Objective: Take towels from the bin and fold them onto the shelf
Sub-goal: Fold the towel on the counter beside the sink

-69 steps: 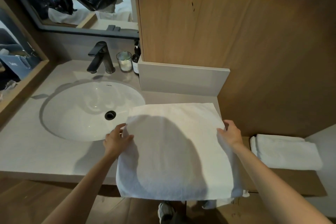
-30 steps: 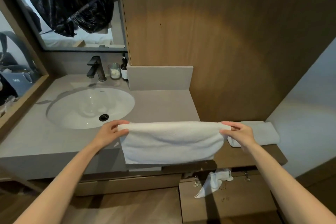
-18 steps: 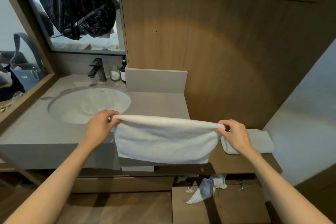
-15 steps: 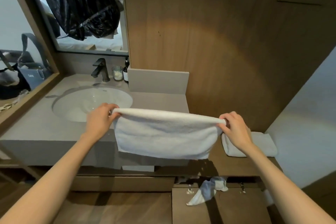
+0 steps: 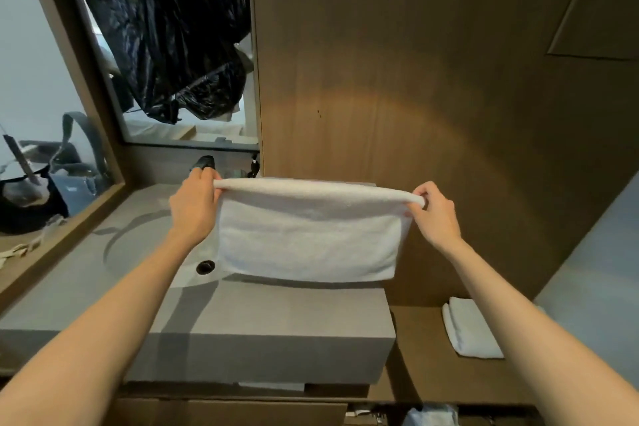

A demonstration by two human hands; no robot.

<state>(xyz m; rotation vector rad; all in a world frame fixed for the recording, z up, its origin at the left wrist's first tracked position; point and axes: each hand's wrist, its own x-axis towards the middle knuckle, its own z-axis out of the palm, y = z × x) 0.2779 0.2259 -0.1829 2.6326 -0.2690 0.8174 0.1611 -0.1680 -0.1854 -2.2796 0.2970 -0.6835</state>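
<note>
One folded white towel [image 5: 470, 328] is lying on the brown wooden shelf [image 5: 416, 349] under the right hand [image 5: 436, 214]. That hand and the left hand [image 5: 193, 211] are pinching the top corners of one doubled white terry towel [image 5: 307, 235] hanging between them.

You hold a white towel [image 5: 307, 235] doubled over and stretched level in the air above the grey counter [image 5: 276, 315]. Your left hand [image 5: 193, 207] pinches its folded top edge at nine o'clock of the cloth, your right hand [image 5: 434, 214] at three o'clock. The sink drain [image 5: 205, 267] shows just beside the towel's lower left corner. At four o'clock, a folded towel [image 5: 470, 328] lies on the wooden shelf [image 5: 418, 349]. At eleven o'clock, a black plastic bag [image 5: 166, 28] appears in the mirror.
</note>
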